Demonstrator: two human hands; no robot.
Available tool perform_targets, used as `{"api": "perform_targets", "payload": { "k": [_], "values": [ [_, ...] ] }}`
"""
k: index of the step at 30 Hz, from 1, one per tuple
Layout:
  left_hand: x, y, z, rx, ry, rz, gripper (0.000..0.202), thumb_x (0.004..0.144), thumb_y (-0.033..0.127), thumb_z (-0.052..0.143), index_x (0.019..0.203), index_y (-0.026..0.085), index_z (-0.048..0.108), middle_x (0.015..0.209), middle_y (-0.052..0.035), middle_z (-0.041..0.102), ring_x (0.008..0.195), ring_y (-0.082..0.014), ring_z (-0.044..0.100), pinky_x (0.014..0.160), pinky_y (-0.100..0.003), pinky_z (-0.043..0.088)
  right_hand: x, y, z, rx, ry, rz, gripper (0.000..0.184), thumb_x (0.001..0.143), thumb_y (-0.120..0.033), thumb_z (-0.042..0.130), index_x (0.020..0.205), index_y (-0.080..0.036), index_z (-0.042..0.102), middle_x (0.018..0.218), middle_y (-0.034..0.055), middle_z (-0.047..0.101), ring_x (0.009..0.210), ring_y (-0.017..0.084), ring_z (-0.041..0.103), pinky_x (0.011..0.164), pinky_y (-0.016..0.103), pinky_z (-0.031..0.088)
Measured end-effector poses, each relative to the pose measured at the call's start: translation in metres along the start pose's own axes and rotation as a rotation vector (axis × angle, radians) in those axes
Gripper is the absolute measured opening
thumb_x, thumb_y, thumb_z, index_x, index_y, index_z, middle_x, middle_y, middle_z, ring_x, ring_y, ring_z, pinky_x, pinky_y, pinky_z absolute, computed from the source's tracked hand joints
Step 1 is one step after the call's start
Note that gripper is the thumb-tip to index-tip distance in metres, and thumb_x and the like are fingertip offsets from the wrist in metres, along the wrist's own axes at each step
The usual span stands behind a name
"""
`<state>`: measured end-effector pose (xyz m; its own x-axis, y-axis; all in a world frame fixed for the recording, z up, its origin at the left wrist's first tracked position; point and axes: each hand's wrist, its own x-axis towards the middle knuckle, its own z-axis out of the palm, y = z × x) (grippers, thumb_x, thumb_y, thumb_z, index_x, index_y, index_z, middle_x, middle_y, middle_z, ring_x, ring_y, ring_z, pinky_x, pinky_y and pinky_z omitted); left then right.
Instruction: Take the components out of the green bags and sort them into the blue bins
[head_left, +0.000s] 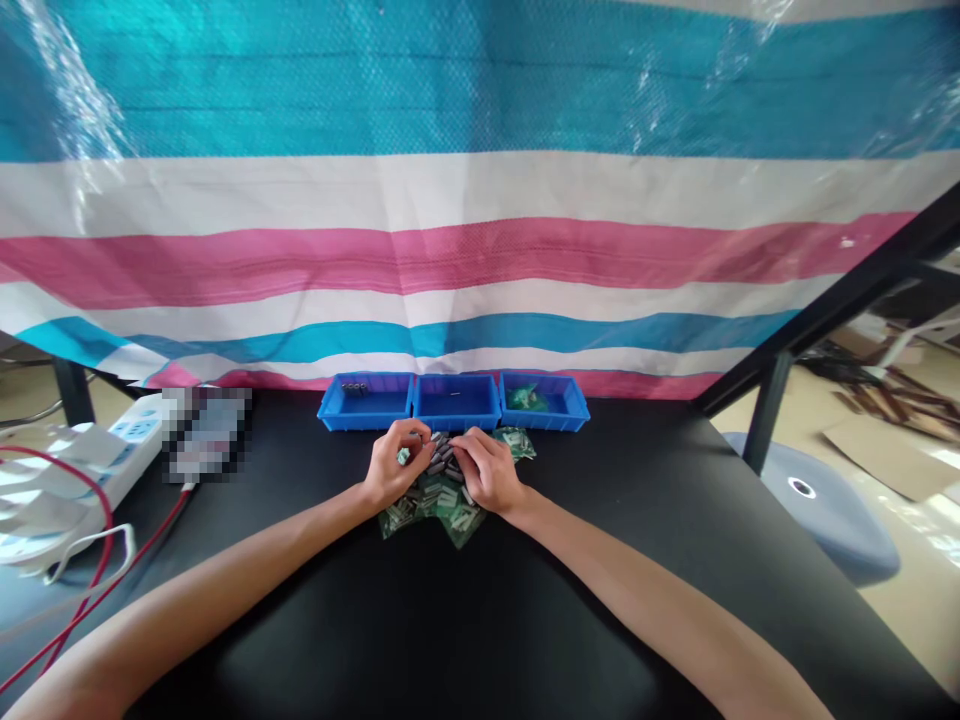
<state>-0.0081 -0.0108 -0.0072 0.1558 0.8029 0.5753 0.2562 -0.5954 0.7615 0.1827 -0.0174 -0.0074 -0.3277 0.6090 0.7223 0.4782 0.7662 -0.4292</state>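
My left hand [394, 468] pinches a small pale-green piece [403, 456]. Right hand [487, 470] curls narrow over grey cylindrical parts [442, 458], hold unclear; these heap on green-printed packets [442, 510] at 12 o'clock. Power strip [135, 430] at 10 o'clock; three blue plastic trays [456, 425] beyond, at 12.

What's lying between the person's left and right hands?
In the head view, small grey cylindrical parts lie heaped between the left hand and right hand, on top of green-and-white pieces.
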Motion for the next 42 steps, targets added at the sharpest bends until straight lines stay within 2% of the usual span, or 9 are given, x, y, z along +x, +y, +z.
{"api": "perform_targets", "payload": {
  "k": [11,17,22,33,37,42],
  "values": [
    [0.002,0.002,-0.004,-0.031,-0.078,0.070,0.025,0.080,0.013,0.053,0.104,0.019,0.052,0.080,-0.0011,0.060,0.062,-0.0112,0.058,0.059,-0.022,0.049,0.001,-0.001,-0.001,-0.014,-0.021,-0.031,0.016,0.096,-0.017,0.044,0.100,-0.018,0.059,0.077,0.0047,0.057,0.066,0.016,0.057,0.062,0.026,0.048],
    [0.002,0.004,-0.008,0.036,-0.118,0.074,0.023,0.076,0.012,0.053,0.099,0.017,0.057,0.070,0.0003,0.060,0.058,-0.0117,0.056,0.057,-0.023,0.047,0.000,0.000,0.000,-0.022,-0.032,-0.026,0.018,0.096,-0.018,0.044,0.102,-0.019,0.060,0.080,0.0055,0.059,0.069,0.016,0.058,0.065,0.026,0.049],
    [0.002,0.004,-0.009,0.057,-0.107,0.080,0.025,0.076,0.011,0.052,0.099,0.018,0.059,0.069,0.0007,0.061,0.058,-0.0124,0.058,0.062,-0.025,0.049,0.000,0.001,0.000,-0.015,-0.040,-0.037,0.017,0.095,-0.018,0.045,0.102,-0.018,0.061,0.081,0.0056,0.059,0.070,0.016,0.058,0.066,0.026,0.050],
    [0.004,0.005,-0.005,-0.007,-0.071,-0.015,0.026,0.077,0.010,0.053,0.101,0.018,0.058,0.074,-0.0008,0.067,0.064,-0.0144,0.065,0.064,-0.026,0.052,0.000,0.002,0.002,0.000,-0.034,-0.027,0.018,0.095,-0.018,0.044,0.103,-0.018,0.060,0.081,0.0061,0.060,0.072,0.017,0.060,0.068,0.027,0.050],
    [0.006,0.008,-0.003,-0.024,-0.030,-0.029,0.021,0.080,0.014,0.058,0.101,0.018,0.057,0.079,-0.0023,0.069,0.073,-0.0165,0.069,0.066,-0.026,0.054,-0.001,0.003,0.003,-0.003,-0.033,-0.013,0.018,0.096,-0.018,0.044,0.104,-0.018,0.060,0.082,0.0064,0.060,0.073,0.017,0.059,0.068,0.027,0.050],
    [0.007,0.010,-0.001,-0.034,0.007,-0.047,0.015,0.083,0.019,0.062,0.098,0.017,0.058,0.083,-0.0026,0.068,0.070,-0.0137,0.068,0.063,-0.023,0.053,-0.002,0.004,0.004,-0.009,-0.029,-0.006,0.018,0.096,-0.018,0.046,0.107,-0.018,0.061,0.082,0.0063,0.061,0.073,0.017,0.060,0.069,0.028,0.051]
  ]
}}
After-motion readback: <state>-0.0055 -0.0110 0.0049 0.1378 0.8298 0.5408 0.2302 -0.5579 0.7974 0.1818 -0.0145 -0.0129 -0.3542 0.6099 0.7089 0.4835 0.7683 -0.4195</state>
